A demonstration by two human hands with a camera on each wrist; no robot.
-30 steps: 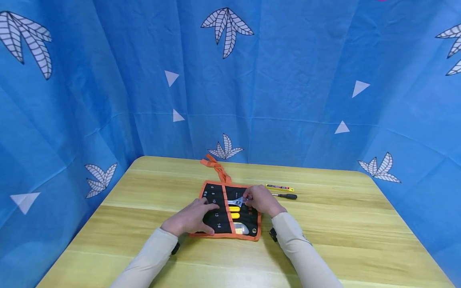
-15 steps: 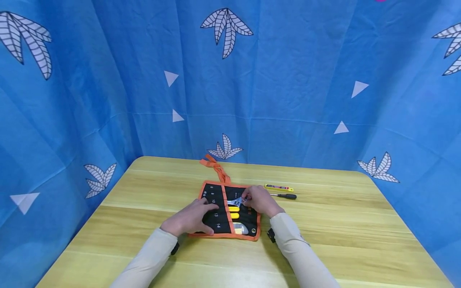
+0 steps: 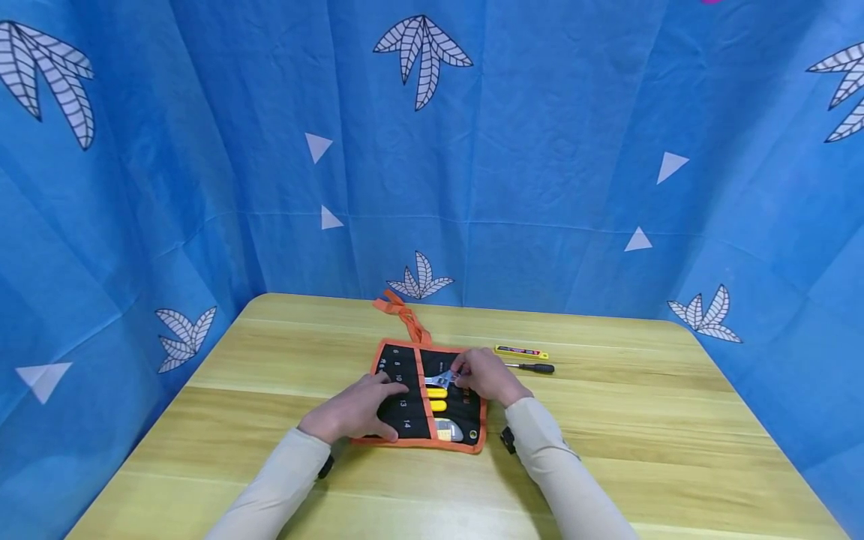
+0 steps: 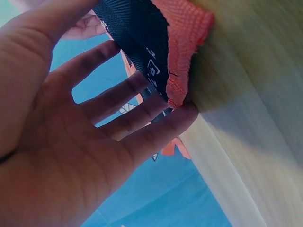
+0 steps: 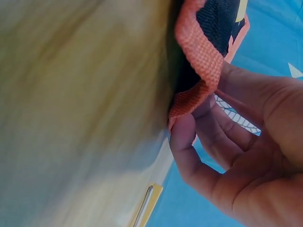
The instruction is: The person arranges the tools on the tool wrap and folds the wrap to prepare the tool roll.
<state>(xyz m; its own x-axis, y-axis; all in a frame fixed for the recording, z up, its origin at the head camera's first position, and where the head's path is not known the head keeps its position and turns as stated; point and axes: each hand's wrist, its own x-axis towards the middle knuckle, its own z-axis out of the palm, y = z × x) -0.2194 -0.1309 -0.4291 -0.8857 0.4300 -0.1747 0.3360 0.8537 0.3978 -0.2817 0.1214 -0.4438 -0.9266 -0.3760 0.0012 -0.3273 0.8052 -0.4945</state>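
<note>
A black tool roll [image 3: 420, 444] with orange trim lies unrolled on the table, numbers printed on its left pockets. My left hand [image 3: 358, 409] rests on its left part, fingers spread; in the left wrist view its fingertips [image 4: 182, 111] meet the orange edge. Over the right part, my right hand [image 3: 487, 375] pinches the head of a silver adjustable wrench [image 3: 442, 379], whose handle end is hidden in a pocket. Below the wrench, two yellow handles [image 3: 437, 406] and a grey-and-yellow utility knife [image 3: 448, 430] stick out of pockets. In the right wrist view, fingers overlap the roll's curled orange edge [image 5: 203, 71].
Right of the roll lie a black-handled screwdriver [image 3: 540, 368] and, behind it, a slim yellow item with a dark label [image 3: 521, 352]. Orange tie straps [image 3: 408, 319] trail from the roll toward the table's back edge. A blue patterned curtain [image 3: 540, 150] hangs behind the wooden table [image 3: 641, 420].
</note>
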